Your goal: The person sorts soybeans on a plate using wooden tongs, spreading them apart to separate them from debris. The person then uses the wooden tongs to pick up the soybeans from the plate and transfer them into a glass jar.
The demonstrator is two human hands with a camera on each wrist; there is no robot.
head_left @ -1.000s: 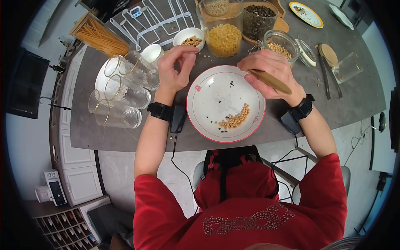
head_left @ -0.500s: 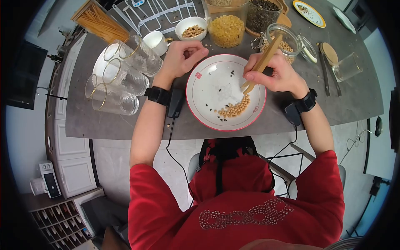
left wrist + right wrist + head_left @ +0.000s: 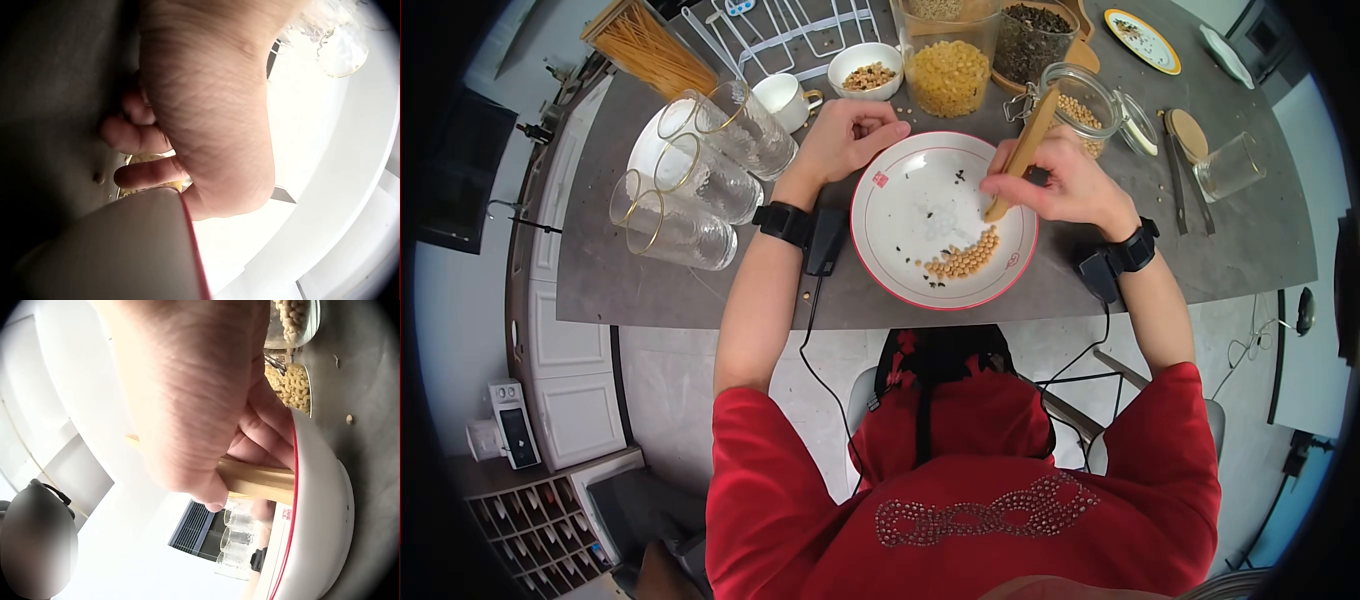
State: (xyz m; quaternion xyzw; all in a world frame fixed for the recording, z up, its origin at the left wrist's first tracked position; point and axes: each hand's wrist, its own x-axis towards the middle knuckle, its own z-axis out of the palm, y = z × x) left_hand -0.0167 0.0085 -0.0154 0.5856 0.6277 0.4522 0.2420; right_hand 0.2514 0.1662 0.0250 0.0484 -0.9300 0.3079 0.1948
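My right hand (image 3: pixel 1065 182) grips a pair of wooden tongs (image 3: pixel 1032 140), their tips low over the white red-rimmed plate (image 3: pixel 900 225). Just below the tips, a curved heap of round tan beans (image 3: pixel 962 260) lies on the plate, with a few dark bits (image 3: pixel 960 176) scattered about. At the plate's upper left edge rests my left hand (image 3: pixel 850 140), fingers loosely curled with nothing held. In the left wrist view its fingers (image 3: pixel 147 174) hang beside the plate's rim. The right wrist view has the tongs' tips hidden behind the plate's wall (image 3: pixel 325 487).
Behind the plate stand a white bowl (image 3: pixel 882 94) of mixed beans, a container of yellow pasta (image 3: pixel 948 75) and an open glass jar (image 3: pixel 1090 112) of tan beans. Several gold-rimmed glasses (image 3: pixel 695 235) and a white cup (image 3: pixel 778 102) are left; dark utensils (image 3: pixel 1178 190) lie right.
My right hand turned the tongs upright and brought their tips down over the plate near the beans. My left hand lowered slightly and settled by the plate's upper left edge.
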